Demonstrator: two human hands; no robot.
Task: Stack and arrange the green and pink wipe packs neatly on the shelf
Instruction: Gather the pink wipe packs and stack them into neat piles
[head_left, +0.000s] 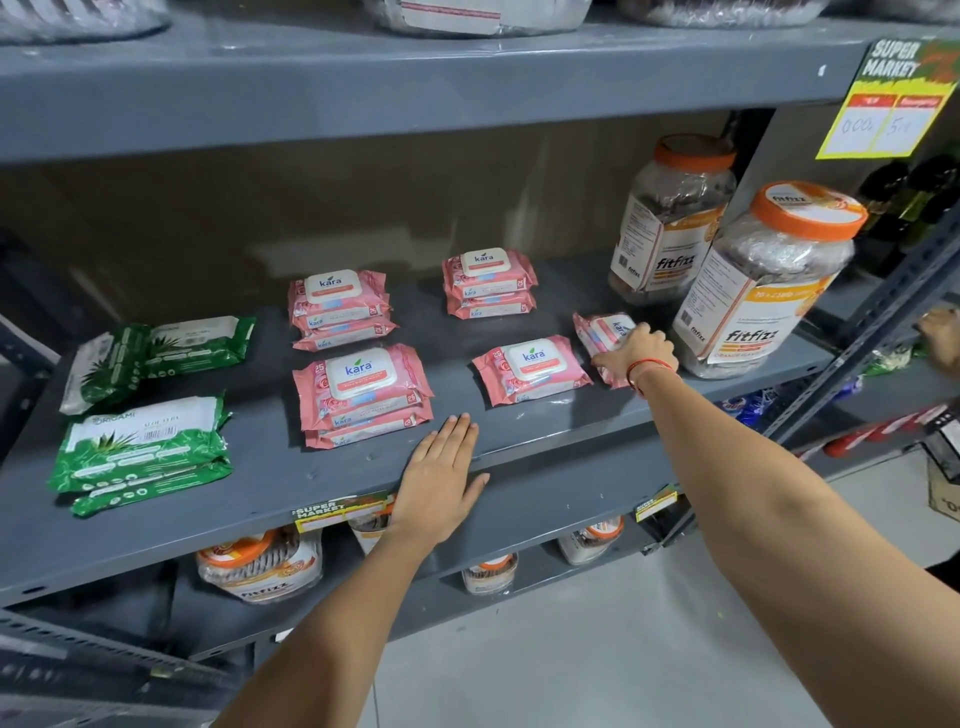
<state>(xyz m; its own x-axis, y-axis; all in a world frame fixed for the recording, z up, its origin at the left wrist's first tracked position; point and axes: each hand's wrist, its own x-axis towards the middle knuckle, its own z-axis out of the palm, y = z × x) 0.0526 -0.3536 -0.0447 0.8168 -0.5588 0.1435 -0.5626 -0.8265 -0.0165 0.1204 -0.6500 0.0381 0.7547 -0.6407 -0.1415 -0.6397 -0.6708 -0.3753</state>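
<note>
On the grey shelf (519, 431) lie pink wipe packs in stacks: a front stack (362, 395), a rear stack (338, 307), a back stack (488, 283) and a single pack (530, 370). At the left sit green wipe packs: a front stack (140, 449), and behind it a tilted pack (106, 366) leaning against a flat one (200, 343). My right hand (641, 356) grips a tilted pink pack (602, 332) beside the jars. My left hand (441, 478) rests flat, fingers together, on the shelf's front edge, holding nothing.
Two large orange-lidded jars (763, 280) (670, 218) stand at the shelf's right end. More jars (260, 566) fill the shelf below. A yellow price tag (888, 104) hangs at the upper right. Another person's hand (943, 335) shows at the right edge.
</note>
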